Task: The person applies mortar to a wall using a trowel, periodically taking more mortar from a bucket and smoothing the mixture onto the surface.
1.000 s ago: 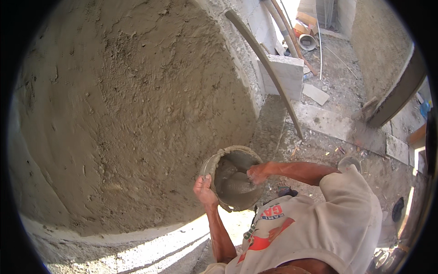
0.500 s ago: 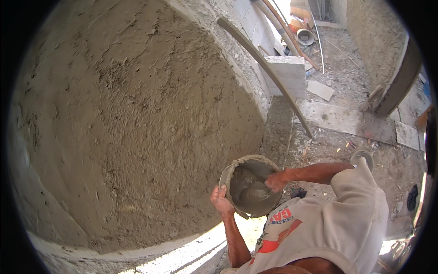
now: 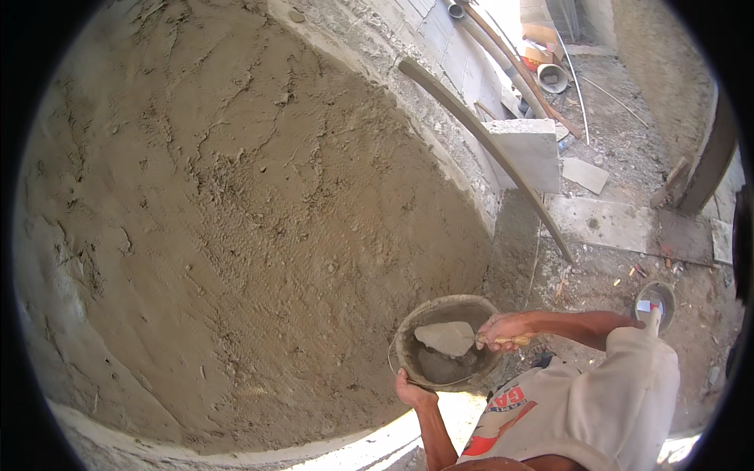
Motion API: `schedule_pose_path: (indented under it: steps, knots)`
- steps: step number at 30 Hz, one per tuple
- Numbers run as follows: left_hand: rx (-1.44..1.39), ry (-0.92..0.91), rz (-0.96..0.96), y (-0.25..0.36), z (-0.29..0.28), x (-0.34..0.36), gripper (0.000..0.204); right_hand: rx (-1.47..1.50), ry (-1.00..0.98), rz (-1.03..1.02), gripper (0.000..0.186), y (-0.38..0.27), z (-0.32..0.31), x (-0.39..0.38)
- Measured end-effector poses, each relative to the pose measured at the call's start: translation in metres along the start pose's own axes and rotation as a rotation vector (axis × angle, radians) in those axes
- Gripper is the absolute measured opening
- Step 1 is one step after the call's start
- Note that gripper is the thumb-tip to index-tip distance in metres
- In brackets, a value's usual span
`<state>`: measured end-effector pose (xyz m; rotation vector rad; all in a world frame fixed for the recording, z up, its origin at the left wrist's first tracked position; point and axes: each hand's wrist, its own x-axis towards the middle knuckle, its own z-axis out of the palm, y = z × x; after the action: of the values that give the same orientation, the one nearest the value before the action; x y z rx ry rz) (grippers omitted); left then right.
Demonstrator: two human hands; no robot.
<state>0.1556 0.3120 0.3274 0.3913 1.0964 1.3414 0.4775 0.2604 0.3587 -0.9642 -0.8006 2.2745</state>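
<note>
"Along the left of the view I receive from afar, what is largest?"

"A rough brown wall [image 3: 259, 235], its outline bowed by my lens."

"Next in size?"

"A long strip of wood [image 3: 488, 149], slanting in front of a pale block [image 3: 532, 157]."

"Where do I find the bucket [image 3: 452, 304]?"

"Between the lower right of the wall and the person's light shirt [image 3: 589, 392], its mouth facing my camera. A smaller pail [image 3: 668, 310] stands on the ground [image 3: 601, 294], near the right elbow."

"And the trowel [image 3: 445, 337]?"

"I see its grey blade within the bucket's mouth, above darker mortar [image 3: 448, 367]; its handle [image 3: 517, 341] points right, across the rim."

"How are the hands placed?"

"The right hand [image 3: 496, 328] is closed around the trowel's handle. The left hand [image 3: 416, 391] grips the bucket's rim at lower left."

"Smallest of all?"

"Yellowish scraps [image 3: 631, 272] on the ground, beyond the right forearm [image 3: 577, 323]."
</note>
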Motion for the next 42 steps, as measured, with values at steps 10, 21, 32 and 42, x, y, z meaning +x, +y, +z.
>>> schedule_pose_path:
  steps: [10, 21, 32, 42]
  knots:
    - [0.042, 0.342, 0.014, -0.02, -0.063, -0.036, 0.056, 0.09, 0.509, -1.266, 0.048, -0.217, 0.003, -0.039]
    - [0.052, 0.274, 0.091, -0.032, -0.116, -0.056, 0.055, -0.667, 1.382, -1.163, 0.046, -0.444, -0.062, 0.055]
    - [-0.028, 0.27, 0.223, -0.007, -0.103, -0.047, 0.033, -1.131, 0.087, -0.371, 0.039, -0.025, 0.051, 0.052]
    - [0.455, 0.055, 0.324, 0.044, -0.049, -0.056, 0.03, -1.724, 0.528, -0.168, 0.034, 0.162, 0.046, 0.141]
